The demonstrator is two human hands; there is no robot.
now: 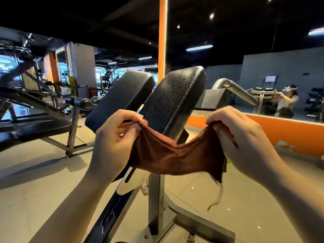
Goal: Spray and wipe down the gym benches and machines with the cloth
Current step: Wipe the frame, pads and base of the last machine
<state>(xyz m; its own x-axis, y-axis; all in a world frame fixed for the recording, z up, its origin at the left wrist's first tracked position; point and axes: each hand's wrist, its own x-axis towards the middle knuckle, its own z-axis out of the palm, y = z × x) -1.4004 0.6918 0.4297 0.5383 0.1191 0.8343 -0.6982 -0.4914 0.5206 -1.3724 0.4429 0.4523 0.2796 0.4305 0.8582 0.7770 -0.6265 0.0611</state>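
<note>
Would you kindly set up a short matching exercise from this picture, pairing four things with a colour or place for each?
Things:
1. cloth
2. right pad
3. wall base
4. loose thread

Descriptions:
A. black, textured, tilted
B. orange, under the mirror
C. rust-brown, stretched between the left hand and the right hand
D. dangling from the cloth's lower right corner

Pairs: 1-C, 2-A, 3-B, 4-D

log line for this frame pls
left hand: grips cloth | right hand: grips cloth | cloth: stretched between, off pad | spray: unseen
</note>
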